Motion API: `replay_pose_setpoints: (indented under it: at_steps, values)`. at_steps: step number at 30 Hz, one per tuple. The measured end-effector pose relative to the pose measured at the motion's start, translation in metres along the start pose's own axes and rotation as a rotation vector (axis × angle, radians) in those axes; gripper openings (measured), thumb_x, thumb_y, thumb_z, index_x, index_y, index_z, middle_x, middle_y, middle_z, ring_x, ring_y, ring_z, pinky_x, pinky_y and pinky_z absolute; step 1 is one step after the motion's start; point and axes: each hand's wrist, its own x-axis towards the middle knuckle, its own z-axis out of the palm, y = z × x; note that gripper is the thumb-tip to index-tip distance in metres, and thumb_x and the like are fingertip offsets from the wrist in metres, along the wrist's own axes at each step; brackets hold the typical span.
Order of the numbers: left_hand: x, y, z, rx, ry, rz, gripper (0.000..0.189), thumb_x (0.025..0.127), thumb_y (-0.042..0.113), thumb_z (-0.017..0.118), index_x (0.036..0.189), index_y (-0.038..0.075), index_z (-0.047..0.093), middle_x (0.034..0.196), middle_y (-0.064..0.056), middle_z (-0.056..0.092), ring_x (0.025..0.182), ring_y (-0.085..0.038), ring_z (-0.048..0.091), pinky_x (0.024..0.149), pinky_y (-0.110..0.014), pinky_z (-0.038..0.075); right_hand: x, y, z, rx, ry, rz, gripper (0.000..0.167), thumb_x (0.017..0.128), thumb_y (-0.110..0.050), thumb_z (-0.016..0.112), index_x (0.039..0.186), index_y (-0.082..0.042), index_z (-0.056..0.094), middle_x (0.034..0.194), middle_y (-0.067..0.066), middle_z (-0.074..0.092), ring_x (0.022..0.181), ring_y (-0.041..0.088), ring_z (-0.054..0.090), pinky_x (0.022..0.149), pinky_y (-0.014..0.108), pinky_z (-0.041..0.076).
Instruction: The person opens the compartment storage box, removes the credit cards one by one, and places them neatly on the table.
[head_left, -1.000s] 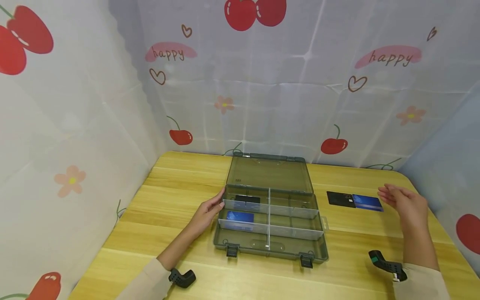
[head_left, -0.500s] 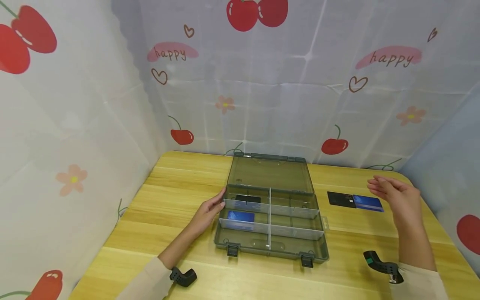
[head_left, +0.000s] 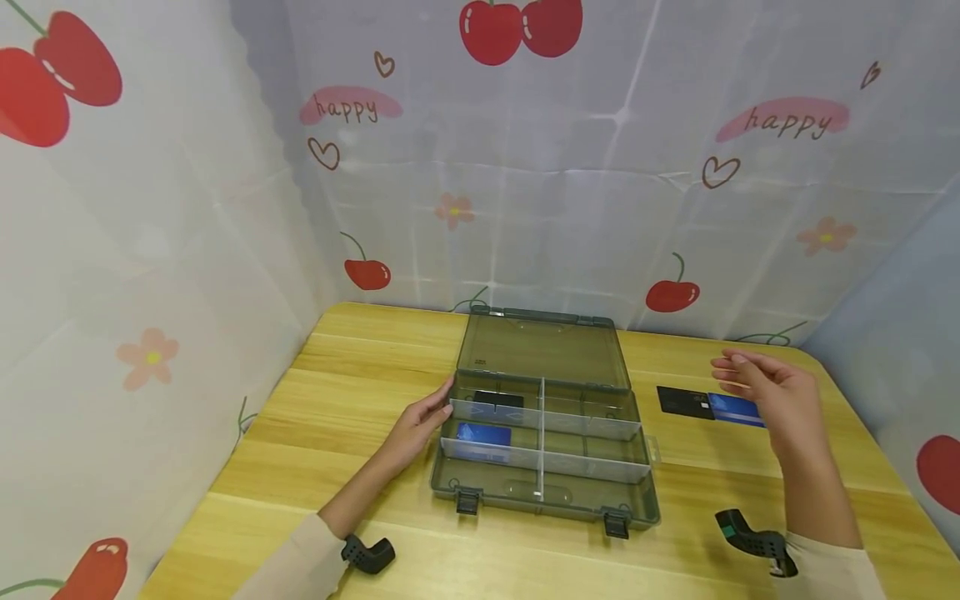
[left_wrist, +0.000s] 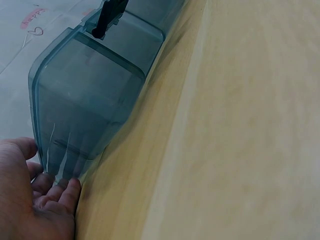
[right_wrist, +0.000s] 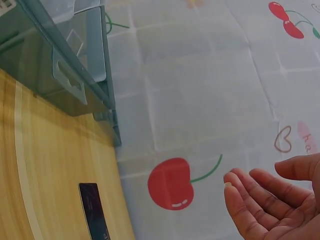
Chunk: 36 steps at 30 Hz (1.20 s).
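Observation:
A translucent grey-green compartment box (head_left: pixel 543 487) lies with its lid (head_left: pixel 543 350) swung back. My left hand (head_left: pixel 412 427) rests against its left side, thumb at the rim; the left wrist view shows the fingers (left_wrist: pixel 72 190) touching the outer wall. Two cards sit in the left-hand compartments: a black card (head_left: pixel 498 400) in the back one and a blue card (head_left: pixel 483 437) in the middle one. To the right of the box, another black card (head_left: pixel 684 402) and another blue card (head_left: pixel 733 408) lie edge to edge. My right hand (head_left: pixel 783 400), holding nothing, hovers over the blue one and partly covers it.
Clear dividers (head_left: pixel 592 467) split the box into several compartments. Two dark latches (head_left: pixel 468 501) hang at its front edge, and a hang tab sticks out on the right. The wooden table (head_left: pixel 360 350) meets a cherry-print curtain (head_left: pixel 555 225) at the back.
My right hand has moved left, from beside the loose blue card to above it, and now hides its right end. The left hand stays against the box.

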Motion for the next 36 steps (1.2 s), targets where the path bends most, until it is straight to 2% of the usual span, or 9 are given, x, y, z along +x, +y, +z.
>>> replay_pose_setpoints:
  at_steps: [7, 14, 21, 30, 36]
  values:
    - [-0.001, 0.002, 0.0, -0.002, -0.003, 0.007, 0.055, 0.108, 0.026, 0.051, 0.159, 0.012, 0.033, 0.165, -0.003, 0.025, 0.15, -0.024, 0.028, 0.116, -0.03, 0.033, -0.003, -0.005, 0.01, -0.134, -0.014, -0.004, 0.024, 0.102, -0.029, 0.062, 0.119, -0.014, 0.07, 0.097, -0.012, 0.077, 0.085, 0.004, 0.074, 0.071, 0.014, 0.058]
    - [0.001, 0.002, 0.0, 0.002, 0.0, -0.005, 0.055, 0.108, 0.027, 0.052, 0.158, 0.016, 0.034, 0.164, 0.002, 0.027, 0.149, -0.021, 0.031, 0.115, -0.029, 0.035, -0.007, -0.007, 0.022, -0.244, -0.05, -0.024, 0.045, 0.105, -0.03, 0.057, 0.132, 0.006, 0.06, 0.099, -0.012, 0.076, 0.086, 0.005, 0.074, 0.073, 0.015, 0.059]
    - [0.0, 0.0, 0.0, 0.009, 0.002, -0.004, 0.056, 0.108, 0.029, 0.053, 0.159, 0.016, 0.034, 0.164, 0.002, 0.027, 0.147, -0.022, 0.034, 0.115, -0.031, 0.037, -0.013, -0.012, 0.039, -0.289, -0.093, -0.057, 0.05, 0.106, -0.028, 0.055, 0.135, 0.013, 0.055, 0.101, -0.011, 0.075, 0.088, 0.006, 0.074, 0.075, 0.018, 0.06]
    - [-0.003, 0.002, 0.0, 0.013, -0.001, -0.019, 0.057, 0.108, 0.032, 0.051, 0.16, 0.018, 0.033, 0.165, 0.0, 0.026, 0.149, -0.025, 0.031, 0.117, -0.036, 0.035, -0.019, -0.012, 0.057, -0.354, -0.155, -0.064, 0.048, 0.107, -0.03, 0.053, 0.138, 0.006, 0.057, 0.108, -0.004, 0.075, 0.093, 0.008, 0.072, 0.078, 0.021, 0.06]
    - [-0.003, 0.002, 0.0, 0.028, 0.004, -0.023, 0.056, 0.108, 0.032, 0.052, 0.159, 0.018, 0.033, 0.165, 0.0, 0.027, 0.149, -0.023, 0.032, 0.116, -0.036, 0.037, -0.022, -0.01, 0.069, -0.374, -0.191, -0.055, 0.047, 0.107, -0.033, 0.052, 0.137, 0.003, 0.059, 0.106, -0.009, 0.074, 0.091, 0.004, 0.071, 0.078, 0.02, 0.06]
